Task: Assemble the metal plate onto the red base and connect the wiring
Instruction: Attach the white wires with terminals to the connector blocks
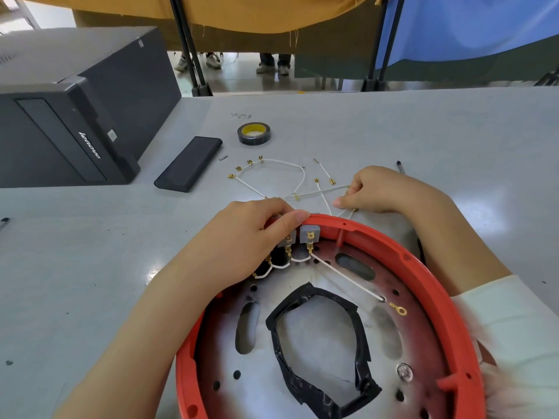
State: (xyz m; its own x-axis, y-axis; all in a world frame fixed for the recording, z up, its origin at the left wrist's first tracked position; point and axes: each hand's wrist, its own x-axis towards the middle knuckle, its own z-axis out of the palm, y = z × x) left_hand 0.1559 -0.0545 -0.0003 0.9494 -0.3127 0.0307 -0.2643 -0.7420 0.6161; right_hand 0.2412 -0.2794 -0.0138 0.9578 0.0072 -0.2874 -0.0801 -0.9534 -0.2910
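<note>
Head view: the round red plastic base (435, 264) lies on the grey worktop (393, 131), with the perforated silver metal plate (329, 337) seated inside its rim. A ragged ring of black tape (305, 300) borders the plate's central opening.

The left hand (251, 237) grips the far rim of the base, fingers (290, 220) curled over the edge and around a small grey terminal block (286, 240). Just right of those fingers sits a second grey terminal block (309, 232) carrying brass tabs. Short white wire loops (299, 260) link the terminals directly below the left fingers, and one long white wire (348, 278) runs from the second block to a hole in the plate, beside a loose brass ring terminal (398, 309).

The right hand (384, 190) rests on the worktop beyond the rim, fingers (343, 202) pinching a thin white lead (320, 192). Further white wires with brass connectors (272, 161) lie spread just beyond both sets of fingers.

Well beyond them stand a roll of black tape with a yellow core (253, 133), a flat black rectangular case (189, 163) and a black computer tower (75, 110).
</note>
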